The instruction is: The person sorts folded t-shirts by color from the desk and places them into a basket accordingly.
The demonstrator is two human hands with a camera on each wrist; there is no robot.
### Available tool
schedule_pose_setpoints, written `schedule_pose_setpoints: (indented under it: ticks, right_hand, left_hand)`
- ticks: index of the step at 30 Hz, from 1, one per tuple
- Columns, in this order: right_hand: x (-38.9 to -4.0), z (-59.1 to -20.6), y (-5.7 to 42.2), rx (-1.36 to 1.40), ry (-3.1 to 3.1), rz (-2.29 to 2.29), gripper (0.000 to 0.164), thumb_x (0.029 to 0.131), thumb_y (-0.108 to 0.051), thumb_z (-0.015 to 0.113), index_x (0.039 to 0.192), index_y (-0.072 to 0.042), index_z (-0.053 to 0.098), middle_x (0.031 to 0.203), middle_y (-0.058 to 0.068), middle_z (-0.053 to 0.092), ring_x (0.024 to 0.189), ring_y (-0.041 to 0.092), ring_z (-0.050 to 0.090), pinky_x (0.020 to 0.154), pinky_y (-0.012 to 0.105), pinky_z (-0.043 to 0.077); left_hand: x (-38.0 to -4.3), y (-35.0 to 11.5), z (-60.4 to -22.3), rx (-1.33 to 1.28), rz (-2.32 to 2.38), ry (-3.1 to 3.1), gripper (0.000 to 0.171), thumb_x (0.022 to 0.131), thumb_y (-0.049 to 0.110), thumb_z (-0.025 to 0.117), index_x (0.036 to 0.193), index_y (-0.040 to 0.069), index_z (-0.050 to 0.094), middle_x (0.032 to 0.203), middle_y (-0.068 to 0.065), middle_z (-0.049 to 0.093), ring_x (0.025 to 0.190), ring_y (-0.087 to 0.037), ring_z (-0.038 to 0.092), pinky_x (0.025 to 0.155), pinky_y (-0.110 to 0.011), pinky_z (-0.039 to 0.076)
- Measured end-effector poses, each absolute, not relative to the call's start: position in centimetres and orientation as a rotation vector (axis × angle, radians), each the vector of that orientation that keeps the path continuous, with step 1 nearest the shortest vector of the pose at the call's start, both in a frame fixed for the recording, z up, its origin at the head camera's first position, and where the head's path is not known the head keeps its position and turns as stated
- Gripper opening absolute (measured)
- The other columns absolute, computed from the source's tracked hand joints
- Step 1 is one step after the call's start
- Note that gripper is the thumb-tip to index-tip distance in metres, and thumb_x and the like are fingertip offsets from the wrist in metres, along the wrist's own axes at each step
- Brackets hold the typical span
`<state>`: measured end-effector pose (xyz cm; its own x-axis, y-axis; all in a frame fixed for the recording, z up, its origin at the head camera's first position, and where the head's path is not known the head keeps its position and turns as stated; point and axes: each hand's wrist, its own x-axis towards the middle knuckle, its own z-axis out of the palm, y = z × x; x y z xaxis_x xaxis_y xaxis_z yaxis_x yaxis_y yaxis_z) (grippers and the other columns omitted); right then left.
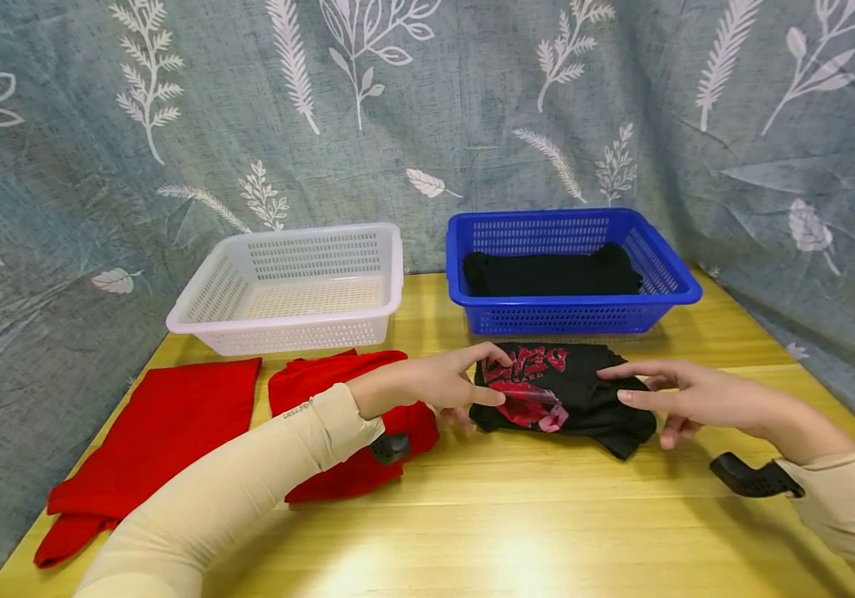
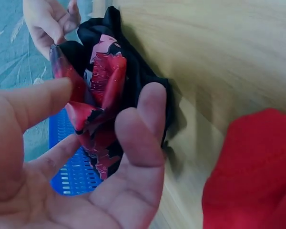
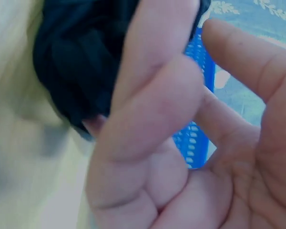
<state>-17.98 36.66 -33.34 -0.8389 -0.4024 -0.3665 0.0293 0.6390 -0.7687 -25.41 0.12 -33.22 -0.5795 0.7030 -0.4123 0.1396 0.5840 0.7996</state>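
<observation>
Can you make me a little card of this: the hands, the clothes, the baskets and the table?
Left hand: at the left side of the black printed garment
Right hand: at that garment's right side
Print: red and pink
Red cloths: one far left, another partly behind the left sleeve
White basket: behind the red cloths
Blue basket: black cloth inside
Table: wood-patterned

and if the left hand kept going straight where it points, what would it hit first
Probably the black printed garment, just ahead of the left hand; whether they already touch is unclear.
</observation>
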Motion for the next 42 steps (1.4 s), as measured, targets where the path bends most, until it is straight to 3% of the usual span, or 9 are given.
schedule_pose_setpoints:
  ticks: [6, 10, 15, 19, 23, 25, 27, 31, 42]
  right_hand:
    - [-17.9, -32.8, 37.7, -0.242, 2.302, -1.105, 0.068, 0.116, -0.037, 0.048, 0.174, -0.02, 0.017, 0.124, 0.022, 0.065, 0.069, 0.028, 0.074, 0.058, 0.03, 0.053]
    - [-18.0, -33.0, 37.6, -0.21, 2.279, -1.114, 0.069, 0.116, -0.04, 0.047, 0.174, -0.029, 0.012, 0.124, 0.023, 0.062, 0.069, 0.03, 0.074, 0.056, 0.029, 0.049]
    - [-18.3, -33.5, 37.0, -0.169, 2.233, -1.154, 0.068, 0.115, -0.045, 0.047, 0.173, -0.036, 0.012, 0.091, 0.014, 0.055, 0.066, 0.024, 0.07, 0.055, 0.028, 0.045]
    - [-18.6, -34.2, 36.5, -0.154, 2.203, -1.207, 0.066, 0.115, -0.046, 0.049, 0.172, -0.036, 0.018, 0.086, 0.008, 0.048, 0.061, 0.018, 0.063, 0.055, 0.028, 0.045]
    - [-18.8, -34.9, 36.0, -0.144, 2.179, -1.264, 0.064, 0.114, -0.045, 0.051, 0.17, -0.036, 0.023, 0.079, 0.003, 0.043, 0.057, 0.013, 0.052, 0.054, 0.028, 0.042]
    - [-18.9, -35.2, 35.8, -0.143, 2.179, -1.287, 0.063, 0.113, -0.045, 0.052, 0.169, -0.036, 0.025, 0.088, 0.006, 0.049, 0.055, 0.011, 0.048, 0.053, 0.028, 0.041]
    - [-19.0, -35.4, 35.6, -0.142, 2.18, -1.307, 0.062, 0.113, -0.045, 0.054, 0.169, -0.038, 0.028, 0.116, 0.014, 0.054, 0.054, 0.01, 0.046, 0.053, 0.026, 0.041]
    - [-19.2, -35.8, 35.1, -0.142, 2.159, -1.349, 0.064, 0.112, -0.043, 0.058, 0.168, -0.04, 0.028, 0.165, 0.017, 0.023, 0.055, 0.009, 0.045, 0.054, 0.024, 0.042]
    - [-19.7, -36.1, 34.7, -0.17, 2.104, -1.405, 0.067, 0.112, -0.035, 0.06, 0.17, -0.04, 0.027, 0.171, 0.014, 0.01, 0.056, 0.01, 0.042, 0.055, 0.025, 0.041]
  left_hand:
    - [-25.9, 0.4, -33.3, 0.566, 1.045, 2.04, 0.063, 0.107, 0.042, 0.065, 0.161, 0.044, 0.032, 0.135, -0.027, 0.057, 0.091, -0.039, 0.081, 0.063, -0.029, 0.058]
    - [-26.1, 0.7, -33.5, 0.506, 1.091, 2.001, 0.066, 0.109, 0.039, 0.063, 0.163, 0.046, 0.027, 0.104, -0.024, 0.058, 0.077, -0.032, 0.079, 0.06, -0.027, 0.055]
    - [-26.1, 1.0, -33.9, 0.442, 1.15, 1.932, 0.065, 0.109, 0.03, 0.065, 0.162, 0.046, 0.031, 0.086, -0.015, 0.054, 0.068, -0.024, 0.075, 0.056, -0.025, 0.051]
    - [-26.1, 1.2, -34.6, 0.425, 1.189, 1.915, 0.063, 0.108, 0.025, 0.066, 0.16, 0.045, 0.036, 0.13, -0.019, 0.062, 0.069, -0.024, 0.076, 0.057, -0.025, 0.052]
    - [-25.9, 1.5, -35.0, 0.423, 1.225, 1.903, 0.06, 0.108, 0.021, 0.067, 0.157, 0.045, 0.041, 0.163, -0.019, 0.043, 0.07, -0.026, 0.076, 0.058, -0.026, 0.051]
    - [-25.9, 1.6, -35.2, 0.422, 1.237, 1.898, 0.06, 0.108, 0.02, 0.067, 0.155, 0.046, 0.043, 0.161, -0.019, 0.046, 0.069, -0.026, 0.076, 0.058, -0.026, 0.05]
    - [-25.8, 1.6, -35.2, 0.423, 1.245, 1.897, 0.059, 0.108, 0.018, 0.067, 0.154, 0.047, 0.044, 0.157, -0.019, 0.049, 0.069, -0.027, 0.076, 0.058, -0.026, 0.05]
    - [-25.8, 1.6, -35.4, 0.427, 1.254, 1.897, 0.059, 0.108, 0.015, 0.066, 0.153, 0.047, 0.045, 0.149, -0.017, 0.054, 0.069, -0.027, 0.076, 0.059, -0.026, 0.05]
    - [-26.1, 1.6, -35.8, 0.459, 1.267, 1.881, 0.062, 0.107, 0.007, 0.064, 0.153, 0.045, 0.049, 0.129, -0.018, 0.061, 0.07, -0.028, 0.077, 0.057, -0.025, 0.047]
